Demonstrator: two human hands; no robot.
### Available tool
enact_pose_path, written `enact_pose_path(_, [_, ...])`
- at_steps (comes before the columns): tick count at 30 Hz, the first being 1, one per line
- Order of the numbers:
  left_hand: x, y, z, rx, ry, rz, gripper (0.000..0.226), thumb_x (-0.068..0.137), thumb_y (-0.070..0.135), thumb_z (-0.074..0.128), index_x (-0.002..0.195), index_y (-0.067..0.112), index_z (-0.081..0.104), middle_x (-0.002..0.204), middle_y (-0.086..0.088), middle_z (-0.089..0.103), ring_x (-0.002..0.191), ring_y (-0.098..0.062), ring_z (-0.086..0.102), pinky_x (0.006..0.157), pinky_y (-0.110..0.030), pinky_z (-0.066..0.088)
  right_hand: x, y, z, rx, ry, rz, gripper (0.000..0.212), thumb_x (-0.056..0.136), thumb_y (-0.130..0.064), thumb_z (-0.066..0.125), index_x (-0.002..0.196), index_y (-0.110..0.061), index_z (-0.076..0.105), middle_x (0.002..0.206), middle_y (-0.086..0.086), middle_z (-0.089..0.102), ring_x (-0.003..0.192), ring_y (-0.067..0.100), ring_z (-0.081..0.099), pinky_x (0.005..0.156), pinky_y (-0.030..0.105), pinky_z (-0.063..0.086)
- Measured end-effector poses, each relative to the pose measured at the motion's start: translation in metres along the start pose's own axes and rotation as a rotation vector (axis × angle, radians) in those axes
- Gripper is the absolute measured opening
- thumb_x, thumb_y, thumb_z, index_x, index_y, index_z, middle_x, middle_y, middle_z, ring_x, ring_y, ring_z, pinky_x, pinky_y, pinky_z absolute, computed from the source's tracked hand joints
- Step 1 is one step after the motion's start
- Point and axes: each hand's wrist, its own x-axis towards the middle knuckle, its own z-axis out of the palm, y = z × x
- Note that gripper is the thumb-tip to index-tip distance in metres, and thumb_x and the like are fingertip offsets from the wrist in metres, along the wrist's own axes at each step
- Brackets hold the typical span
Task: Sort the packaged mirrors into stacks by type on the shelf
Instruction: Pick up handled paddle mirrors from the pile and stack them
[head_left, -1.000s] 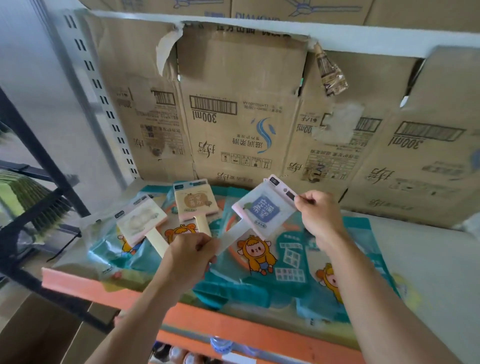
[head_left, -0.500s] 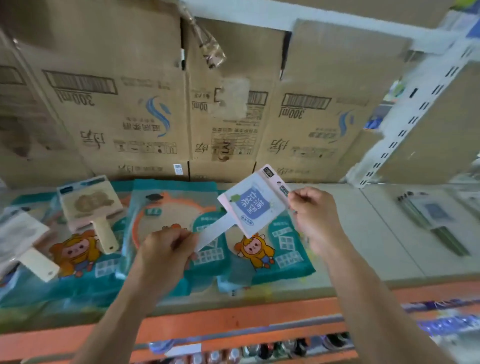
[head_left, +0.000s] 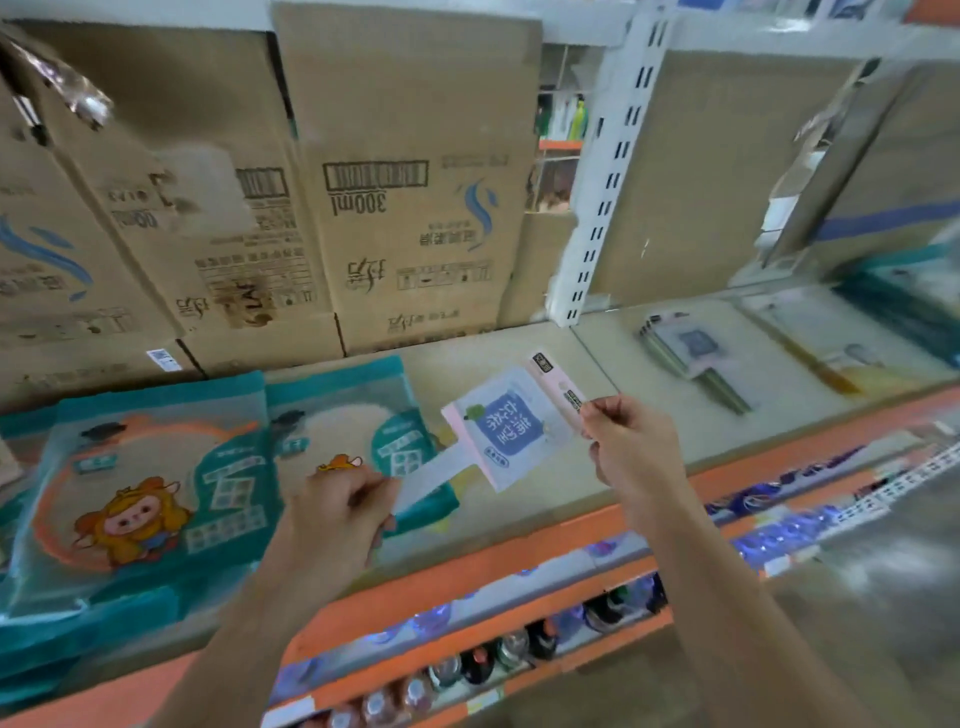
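Fingers of the right hand pinch the top corner of the packaged mirror, and the left hand is curled round its white handle. Both hold it up in the air, just above the shelf. It is pink with a blue label, and its long side runs from low left to high right. A blurry stack that looks the same lies on the shelf off to the right, so I think the right hand is nearer to it
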Motion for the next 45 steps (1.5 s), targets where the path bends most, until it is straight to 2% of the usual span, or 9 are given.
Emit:
enact_pose_path(4, [-0.002,0.020,0.035,-0.026,-0.047,0.011,0.028,0.092,0.018,0.058,0.065,0.017,0.064,0.052,0.002,0.063,0.040,-0.006,0.048,0.042,-0.020,0.039,0.006,0.011,-0.046,0.017,0.040,0.011,0.026,0.090,-0.007,0.056,0.066,-0.017,0.059,0.060,-0.001,0.054,0.043,0.006,0.037,0.041,0.020,0.028])
enact_pose_path(8, [-0.008,0.040,0.069,0.015,-0.092,0.061,0.029,0.092,0.017,0.058,0.063,0.015,0.062,0.051,-0.001,0.062,0.038,-0.011,0.046,0.040,-0.018,0.035,0.009,0.019,-0.089,0.057,0.087,0.002,0.027,0.089,-0.004,0.057,0.065,-0.015,0.059,0.049,-0.008,0.050,0.038,0.003,0.035,0.043,0.022,0.028])
enact_pose_path(11, [-0.016,0.054,0.097,0.029,-0.136,0.080,0.030,0.092,0.013,0.057,0.062,0.011,0.059,0.044,0.000,0.055,0.035,-0.006,0.044,0.041,-0.013,0.036,0.008,0.022,-0.122,0.076,0.108,0.005,0.025,0.089,-0.003,0.057,0.066,-0.011,0.059,0.043,-0.012,0.048,0.035,0.001,0.035,0.037,0.017,0.028])
enact_pose_path(16, [-0.022,0.072,0.140,-0.026,-0.164,0.062,0.023,0.093,0.011,0.056,0.071,0.011,0.062,0.048,0.002,0.059,0.037,-0.003,0.045,0.041,-0.013,0.039,0.011,0.029,-0.173,0.052,0.125,0.019,0.018,0.090,-0.009,0.060,0.073,-0.011,0.062,0.058,-0.002,0.052,0.037,0.001,0.035,0.042,0.017,0.030])
enact_pose_path(20, [-0.024,0.086,0.163,-0.023,-0.159,0.069,0.022,0.092,0.013,0.057,0.072,0.012,0.064,0.052,0.000,0.062,0.037,-0.004,0.047,0.042,-0.013,0.040,0.019,0.031,-0.197,0.077,0.137,0.034,0.015,0.091,-0.011,0.060,0.076,-0.011,0.063,0.058,-0.003,0.053,0.043,0.006,0.037,0.047,0.021,0.030])
enact_pose_path(27, [-0.002,0.103,0.191,-0.094,-0.213,0.031,0.023,0.093,0.006,0.055,0.072,0.007,0.063,0.051,-0.002,0.060,0.039,-0.008,0.046,0.041,-0.017,0.042,0.044,0.028,-0.216,0.202,0.148,0.117,0.012,0.092,-0.010,0.058,0.081,-0.010,0.060,0.061,0.001,0.053,0.042,0.011,0.032,0.035,0.021,0.027])
enact_pose_path(34, [0.039,0.119,0.212,-0.161,-0.248,-0.010,0.022,0.093,0.006,0.054,0.074,0.005,0.064,0.056,-0.005,0.058,0.042,-0.007,0.046,0.042,-0.018,0.041,0.080,0.022,-0.220,0.266,0.170,0.187,0.008,0.091,-0.010,0.059,0.084,-0.006,0.061,0.065,0.002,0.057,0.044,0.013,0.033,0.037,0.021,0.025])
enact_pose_path(39, [0.063,0.124,0.223,-0.161,-0.268,-0.011,0.023,0.094,0.004,0.052,0.074,0.002,0.063,0.060,-0.007,0.057,0.042,-0.005,0.046,0.042,-0.017,0.041,0.109,0.021,-0.207,0.299,0.170,0.205,0.013,0.088,-0.008,0.064,0.076,-0.008,0.058,0.065,0.001,0.058,0.045,0.013,0.032,0.037,0.021,0.026])
enact_pose_path(45, [0.083,0.127,0.235,-0.110,-0.316,-0.030,0.022,0.093,0.011,0.056,0.076,0.004,0.068,0.058,-0.003,0.062,0.047,-0.009,0.048,0.046,-0.021,0.043,0.147,0.021,-0.205,0.295,0.162,0.201,0.003,0.090,-0.007,0.061,0.087,-0.007,0.060,0.066,0.000,0.053,0.045,0.011,0.030,0.035,0.020,0.025])
